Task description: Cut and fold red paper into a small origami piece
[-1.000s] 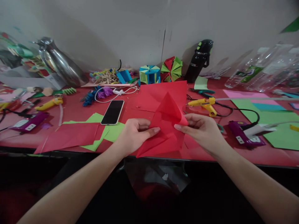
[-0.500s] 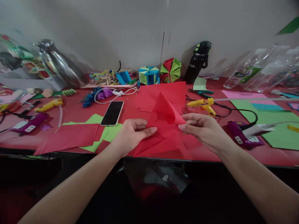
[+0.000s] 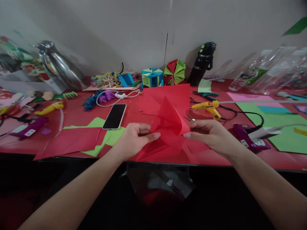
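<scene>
A red paper sheet point(image 3: 168, 123), bent up into a pointed fold, stands between my two hands near the table's front edge. My left hand point(image 3: 137, 139) pinches its left side between thumb and fingers. On the right, my right hand point(image 3: 208, 135) holds the curled corner at its fingertips. Another flat red sheet point(image 3: 177, 92) lies just behind the fold. More red paper point(image 3: 69, 140) and green paper point(image 3: 97, 150) rest to the left of my left hand.
A phone point(image 3: 115, 117) lies behind my left hand. Beyond my right hand are a yellow glue gun point(image 3: 208, 107) and scissors point(image 3: 190, 118). A purple power strip point(image 3: 251, 138) sits at right. A black bottle point(image 3: 202, 64) and folded paper wheels point(image 3: 175, 72) stand behind.
The right corner of the red paper has moved slightly down and left with my right fingertips. The scissors' tips now show beside it. My left hand has barely moved.
</scene>
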### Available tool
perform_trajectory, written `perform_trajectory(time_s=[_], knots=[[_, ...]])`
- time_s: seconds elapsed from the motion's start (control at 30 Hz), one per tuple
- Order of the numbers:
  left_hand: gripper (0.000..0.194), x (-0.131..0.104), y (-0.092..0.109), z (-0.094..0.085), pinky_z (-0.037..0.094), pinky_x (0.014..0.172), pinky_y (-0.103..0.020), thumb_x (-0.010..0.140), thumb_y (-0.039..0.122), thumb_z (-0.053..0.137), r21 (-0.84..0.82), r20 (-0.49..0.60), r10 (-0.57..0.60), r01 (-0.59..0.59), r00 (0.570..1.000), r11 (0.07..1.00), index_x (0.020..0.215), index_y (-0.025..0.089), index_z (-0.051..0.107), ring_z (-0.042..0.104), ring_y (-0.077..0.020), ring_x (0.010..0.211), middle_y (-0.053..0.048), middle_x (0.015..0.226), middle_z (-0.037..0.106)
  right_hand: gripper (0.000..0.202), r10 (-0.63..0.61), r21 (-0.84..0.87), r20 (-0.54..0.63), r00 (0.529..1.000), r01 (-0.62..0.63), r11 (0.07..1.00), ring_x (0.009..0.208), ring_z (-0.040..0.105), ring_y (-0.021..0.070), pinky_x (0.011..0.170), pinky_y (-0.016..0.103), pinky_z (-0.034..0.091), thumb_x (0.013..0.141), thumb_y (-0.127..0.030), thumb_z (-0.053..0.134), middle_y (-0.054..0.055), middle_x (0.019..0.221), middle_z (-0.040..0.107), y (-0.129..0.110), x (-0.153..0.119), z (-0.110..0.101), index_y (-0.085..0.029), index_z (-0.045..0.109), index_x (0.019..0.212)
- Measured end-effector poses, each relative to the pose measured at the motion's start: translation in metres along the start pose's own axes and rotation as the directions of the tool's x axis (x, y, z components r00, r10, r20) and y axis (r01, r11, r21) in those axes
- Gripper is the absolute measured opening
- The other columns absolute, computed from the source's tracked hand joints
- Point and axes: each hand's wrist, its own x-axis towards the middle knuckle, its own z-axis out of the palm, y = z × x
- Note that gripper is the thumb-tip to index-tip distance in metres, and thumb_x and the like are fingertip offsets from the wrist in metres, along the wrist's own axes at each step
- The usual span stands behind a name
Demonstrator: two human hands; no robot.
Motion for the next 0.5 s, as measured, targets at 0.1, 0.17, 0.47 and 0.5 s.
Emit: perform_trajectory(time_s=[0.1, 0.17, 0.47, 0.5], knots=[[0.042, -0.0003, 0.0001, 0.0000, 0.041, 0.051, -0.020, 0.075, 0.044, 0.078, -0.055, 0.013, -0.037, 0.038, 0.999, 0.998, 0.060, 0.016, 0.051, 0.056, -0.0102, 0.057, 0.004, 0.060, 0.054, 0.026, -0.062, -0.115, -0.054, 0.997, 0.055, 0.992, 0.067, 0.058, 0.0140, 0.060, 0.025, 0.045, 0.073, -0.042, 0.081, 0.001, 0.073, 0.064, -0.0011, -0.0018, 0.0018, -0.018, 0.070, 0.074], [0.035, -0.0003, -0.0001, 0.0005, 0.048, 0.057, -0.023, 0.074, 0.043, 0.080, -0.140, 0.040, -0.074, 0.079, 0.996, 0.987, 0.066, 0.016, 0.059, 0.063, -0.0137, 0.065, 0.001, 0.068, 0.065, 0.028, -0.101, -0.171, -0.068, 0.993, 0.088, 0.981, 0.064, 0.054, 0.0130, 0.057, 0.026, 0.043, 0.077, -0.044, 0.078, 0.000, 0.069, 0.061, -0.0009, -0.0023, 0.0034, -0.018, 0.068, 0.072], [0.026, 0.0014, -0.0001, 0.0023, 0.056, 0.066, -0.024, 0.069, 0.034, 0.086, -0.386, 0.095, -0.178, 0.201, 0.979, 0.900, 0.077, 0.014, 0.072, 0.071, -0.0159, 0.072, -0.006, 0.080, 0.076, 0.020, -0.501, -0.595, -0.067, 0.863, 0.368, 0.715, 0.065, 0.059, 0.0141, 0.064, 0.027, 0.047, 0.089, -0.035, 0.068, 0.000, 0.071, 0.064, -0.0003, -0.0031, 0.0088, -0.021, 0.067, 0.075], [0.026, 0.0015, 0.0002, 0.0024, 0.056, 0.066, -0.023, 0.068, 0.034, 0.087, -0.392, 0.088, -0.178, 0.198, 0.980, 0.898, 0.074, 0.014, 0.071, 0.071, -0.0154, 0.072, -0.006, 0.078, 0.076, 0.017, -0.549, -0.621, -0.064, 0.833, 0.398, 0.676, 0.070, 0.062, 0.0155, 0.067, 0.028, 0.049, 0.088, -0.035, 0.069, 0.001, 0.076, 0.068, 0.0009, -0.0029, 0.0087, -0.021, 0.069, 0.079]])
